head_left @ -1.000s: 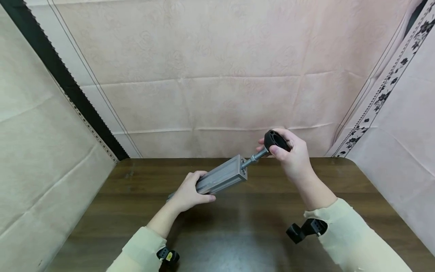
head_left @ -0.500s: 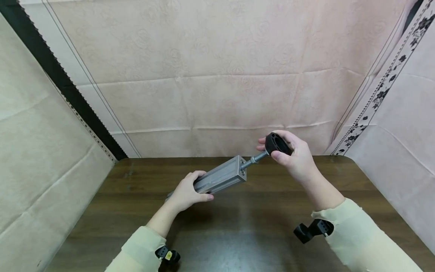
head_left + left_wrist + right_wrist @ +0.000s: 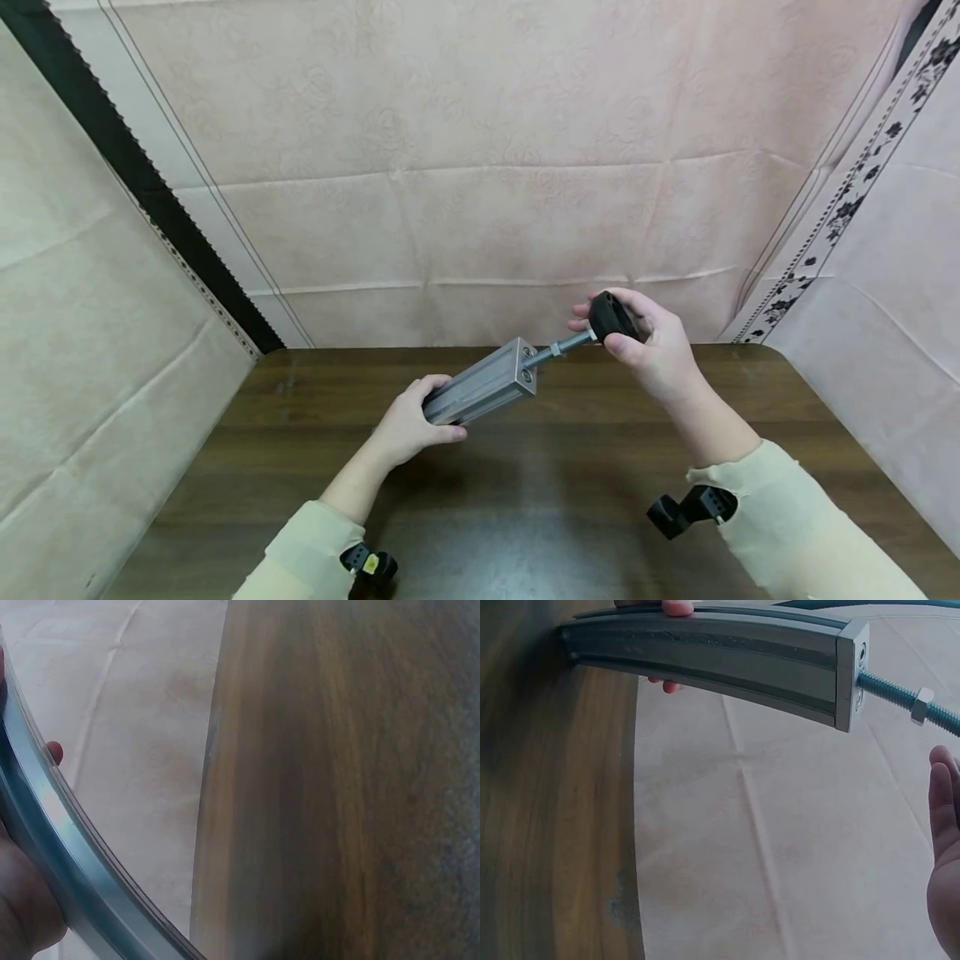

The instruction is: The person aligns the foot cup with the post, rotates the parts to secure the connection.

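My left hand [image 3: 412,425] grips the silver, square-bodied pneumatic cylinder [image 3: 483,383] near its lower left end, thumb on the near side. The cylinder tilts up to the right over the table. From its end plate comes a threaded rod [image 3: 889,690] carrying a hex nut [image 3: 922,706]. At the rod's far end sits a black round knob-like piece [image 3: 611,315], which my right hand [image 3: 660,342] pinches between thumb and fingers. The left wrist view shows the cylinder's grooved side close up, with part of the left hand [image 3: 26,900] beside it. In the right wrist view the black piece is out of frame.
The dark wooden table [image 3: 510,517] lies below both hands. Pale cloth [image 3: 465,233] hangs behind its back edge, with more cloth at the left and right sides. Black camera mounts [image 3: 693,507] sit at both sleeve cuffs.
The black piece has turned, so its opening now faces further away. The left hand and cylinder have shifted slightly left, and the right hand slightly right, with a bit more rod showing.
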`<state>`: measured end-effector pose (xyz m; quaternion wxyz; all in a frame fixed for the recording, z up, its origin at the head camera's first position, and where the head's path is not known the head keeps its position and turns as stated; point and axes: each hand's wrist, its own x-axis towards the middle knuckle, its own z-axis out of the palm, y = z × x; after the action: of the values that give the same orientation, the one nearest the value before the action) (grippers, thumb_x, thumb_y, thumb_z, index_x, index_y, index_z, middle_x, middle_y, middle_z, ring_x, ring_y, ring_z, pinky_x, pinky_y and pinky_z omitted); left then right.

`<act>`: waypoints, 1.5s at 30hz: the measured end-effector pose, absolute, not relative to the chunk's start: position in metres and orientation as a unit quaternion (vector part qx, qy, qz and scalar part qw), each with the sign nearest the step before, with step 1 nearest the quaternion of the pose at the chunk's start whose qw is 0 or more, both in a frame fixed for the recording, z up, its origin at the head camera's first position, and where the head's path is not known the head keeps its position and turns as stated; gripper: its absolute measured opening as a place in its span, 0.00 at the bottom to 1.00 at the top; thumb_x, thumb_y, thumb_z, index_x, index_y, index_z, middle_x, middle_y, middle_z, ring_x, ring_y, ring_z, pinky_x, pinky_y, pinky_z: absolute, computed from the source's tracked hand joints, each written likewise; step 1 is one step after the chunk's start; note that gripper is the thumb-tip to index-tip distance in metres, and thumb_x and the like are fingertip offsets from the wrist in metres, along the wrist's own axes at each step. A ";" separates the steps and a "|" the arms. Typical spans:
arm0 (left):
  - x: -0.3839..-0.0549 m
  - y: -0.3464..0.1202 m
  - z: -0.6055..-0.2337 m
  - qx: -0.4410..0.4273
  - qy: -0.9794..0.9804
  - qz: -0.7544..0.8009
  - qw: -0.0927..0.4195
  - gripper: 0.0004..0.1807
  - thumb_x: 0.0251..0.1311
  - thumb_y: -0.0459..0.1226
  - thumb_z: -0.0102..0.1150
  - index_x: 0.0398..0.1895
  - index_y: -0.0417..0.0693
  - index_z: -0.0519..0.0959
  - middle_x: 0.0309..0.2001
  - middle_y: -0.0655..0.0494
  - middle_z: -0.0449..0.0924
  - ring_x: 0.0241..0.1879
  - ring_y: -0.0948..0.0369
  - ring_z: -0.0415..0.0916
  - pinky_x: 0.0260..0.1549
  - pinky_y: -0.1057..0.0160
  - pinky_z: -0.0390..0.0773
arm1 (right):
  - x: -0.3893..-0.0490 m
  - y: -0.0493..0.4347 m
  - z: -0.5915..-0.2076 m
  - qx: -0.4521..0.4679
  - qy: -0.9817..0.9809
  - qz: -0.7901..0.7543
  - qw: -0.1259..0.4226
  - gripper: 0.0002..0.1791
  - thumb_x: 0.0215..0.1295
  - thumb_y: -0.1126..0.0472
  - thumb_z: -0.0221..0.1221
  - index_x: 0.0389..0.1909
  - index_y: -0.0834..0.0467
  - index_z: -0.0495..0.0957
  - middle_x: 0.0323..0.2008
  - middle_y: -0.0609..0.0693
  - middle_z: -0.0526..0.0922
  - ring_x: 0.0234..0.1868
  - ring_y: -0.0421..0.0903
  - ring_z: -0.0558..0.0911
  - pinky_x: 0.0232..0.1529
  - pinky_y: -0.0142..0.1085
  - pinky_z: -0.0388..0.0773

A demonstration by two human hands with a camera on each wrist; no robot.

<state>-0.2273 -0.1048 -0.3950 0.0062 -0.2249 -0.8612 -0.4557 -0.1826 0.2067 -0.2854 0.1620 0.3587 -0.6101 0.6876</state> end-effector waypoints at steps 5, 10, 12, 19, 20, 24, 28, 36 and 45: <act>-0.228 -0.106 -0.394 -0.226 -0.859 -0.460 0.007 0.41 0.35 0.48 0.77 0.57 0.49 0.71 0.47 0.53 0.73 0.44 0.56 0.70 0.45 0.54 0.69 | -0.182 0.210 -0.280 0.334 -0.652 0.657 0.179 0.29 0.55 0.54 0.67 0.53 0.67 0.74 0.47 0.53 0.80 0.46 0.44 0.80 0.47 0.29 0.72; -0.229 -0.107 -0.394 -0.228 -0.854 -0.468 0.008 0.40 0.36 0.46 0.77 0.57 0.49 0.71 0.46 0.53 0.73 0.43 0.56 0.70 0.44 0.54 0.68 | -0.183 0.208 -0.278 0.310 -0.671 0.638 0.216 0.32 0.51 0.50 0.69 0.53 0.64 0.76 0.49 0.53 0.73 0.46 0.46 0.70 0.42 0.28 0.70; -0.230 -0.107 -0.395 -0.228 -0.854 -0.467 0.006 0.40 0.36 0.46 0.77 0.57 0.49 0.71 0.46 0.53 0.72 0.43 0.56 0.70 0.44 0.54 0.68 | -0.185 0.202 -0.279 0.311 -0.637 0.675 0.204 0.33 0.48 0.48 0.70 0.53 0.63 0.77 0.48 0.53 0.72 0.46 0.46 0.70 0.41 0.28 0.71; -0.230 -0.108 -0.397 -0.224 -0.854 -0.470 0.008 0.40 0.35 0.47 0.77 0.57 0.49 0.72 0.46 0.53 0.73 0.43 0.56 0.70 0.44 0.55 0.69 | -0.191 0.180 -0.285 0.322 -0.497 0.790 0.156 0.31 0.46 0.50 0.71 0.51 0.59 0.76 0.48 0.52 0.67 0.48 0.45 0.64 0.45 0.29 0.67; -0.230 -0.109 -0.398 -0.224 -0.853 -0.471 0.007 0.40 0.35 0.47 0.77 0.57 0.49 0.72 0.46 0.52 0.73 0.43 0.56 0.70 0.45 0.55 0.69 | -0.191 0.178 -0.286 0.323 -0.486 0.798 0.150 0.31 0.46 0.50 0.71 0.51 0.59 0.76 0.48 0.52 0.67 0.48 0.45 0.64 0.47 0.30 0.66; -0.230 -0.110 -0.397 -0.222 -0.848 -0.482 0.006 0.39 0.36 0.46 0.76 0.57 0.49 0.72 0.47 0.52 0.73 0.44 0.56 0.70 0.45 0.55 0.69 | -0.192 0.178 -0.287 0.343 -0.476 0.800 0.122 0.28 0.52 0.53 0.69 0.52 0.58 0.73 0.51 0.52 0.65 0.50 0.47 0.66 0.53 0.33 0.63; -0.230 -0.111 -0.395 -0.219 -0.846 -0.487 0.004 0.39 0.37 0.45 0.76 0.56 0.50 0.72 0.46 0.52 0.73 0.44 0.56 0.70 0.45 0.55 0.69 | -0.191 0.184 -0.285 0.375 -0.488 0.783 0.085 0.26 0.55 0.59 0.63 0.56 0.56 0.70 0.55 0.53 0.63 0.52 0.48 0.67 0.54 0.34 0.61; -0.228 -0.109 -0.394 -0.227 -0.849 -0.478 0.001 0.39 0.36 0.46 0.76 0.56 0.49 0.72 0.46 0.52 0.73 0.43 0.56 0.70 0.44 0.54 0.69 | -0.189 0.192 -0.279 0.413 -0.490 0.766 0.051 0.27 0.56 0.65 0.56 0.60 0.58 0.67 0.56 0.56 0.65 0.55 0.51 0.65 0.57 0.36 0.59; -0.228 -0.108 -0.396 -0.233 -0.849 -0.475 0.014 0.39 0.35 0.45 0.77 0.56 0.48 0.72 0.46 0.53 0.73 0.43 0.56 0.70 0.43 0.54 0.69 | -0.190 0.200 -0.279 0.439 -0.466 0.768 0.019 0.28 0.56 0.63 0.65 0.58 0.61 0.67 0.56 0.56 0.68 0.57 0.51 0.69 0.59 0.36 0.63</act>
<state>-0.2284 -0.1075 -0.3958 0.0137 -0.2330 -0.8487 -0.4746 -0.1902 0.1999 -0.2790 0.0189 0.4389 -0.4661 0.7680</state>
